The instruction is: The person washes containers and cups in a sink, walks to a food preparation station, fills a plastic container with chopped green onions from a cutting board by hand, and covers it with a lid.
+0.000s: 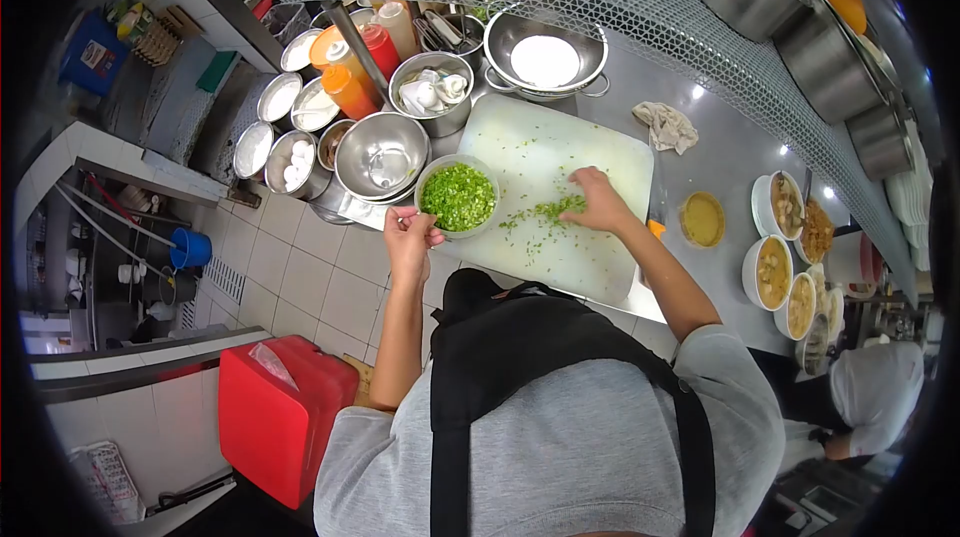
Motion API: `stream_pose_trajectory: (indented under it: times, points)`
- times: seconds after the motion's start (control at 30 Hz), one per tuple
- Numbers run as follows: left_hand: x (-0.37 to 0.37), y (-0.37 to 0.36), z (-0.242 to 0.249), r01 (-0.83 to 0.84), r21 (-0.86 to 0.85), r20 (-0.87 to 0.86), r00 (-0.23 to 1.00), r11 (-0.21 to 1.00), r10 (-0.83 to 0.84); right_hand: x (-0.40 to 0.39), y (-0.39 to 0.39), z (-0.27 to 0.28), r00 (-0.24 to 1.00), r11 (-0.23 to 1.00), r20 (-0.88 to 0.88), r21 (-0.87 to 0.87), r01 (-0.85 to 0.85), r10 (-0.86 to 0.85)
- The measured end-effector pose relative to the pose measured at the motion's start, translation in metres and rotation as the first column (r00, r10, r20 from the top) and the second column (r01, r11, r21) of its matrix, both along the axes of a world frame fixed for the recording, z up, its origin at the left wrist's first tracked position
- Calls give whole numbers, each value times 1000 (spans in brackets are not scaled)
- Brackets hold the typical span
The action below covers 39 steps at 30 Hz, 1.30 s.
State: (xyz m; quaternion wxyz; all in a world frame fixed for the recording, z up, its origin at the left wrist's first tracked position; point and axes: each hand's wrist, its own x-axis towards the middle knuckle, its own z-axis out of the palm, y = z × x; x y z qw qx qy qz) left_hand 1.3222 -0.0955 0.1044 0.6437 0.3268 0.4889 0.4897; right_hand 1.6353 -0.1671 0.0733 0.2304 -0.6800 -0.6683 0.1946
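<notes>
A clear round bowl (494,209) full of chopped green onions (458,197) stands at the left edge of a white cutting board (615,162). My left hand (408,237) is closed, its fingertips gripping the bowl's near-left rim. Over the board, my right hand (598,201) has its thumb and fingers apart, touching a small loose pile of chopped green onions (548,211). More green bits are scattered over the board. An orange-handled tool (656,228) lies by the board's right edge, partly hidden under my right forearm.
Steel bowls (382,159), a pot of pale pieces (432,94) and sauce bottles (348,92) crowd the left. A two-handled colander (546,52) sits behind the board. Rightward are a cloth (666,127), a yellowish bowl (702,219) and food bowls (768,273). A mesh shelf (640,12) hangs above. A co-worker (875,392) stands at right.
</notes>
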Motion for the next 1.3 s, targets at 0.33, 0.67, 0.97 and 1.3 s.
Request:
stream_pose_trajectory:
  times: [0.33,0.67,0.97,1.3]
  points:
    - [14,2,2,13,-25,3,1000,1000,-13,-39,6,-45,998,995,-57,-101,-24,19]
    - [11,-2,-10,33,-23,-9,999,999,-33,-62,-3,-45,984,954,103,250,-166,144]
    - [2,10,-10,177,-48,-240,953,983,-183,-73,32,27,945,903,-322,384,192,-64]
    - [17,-6,-2,248,-41,-97,963,968,-251,-117,47,67,943,877,-181,446,-176,281]
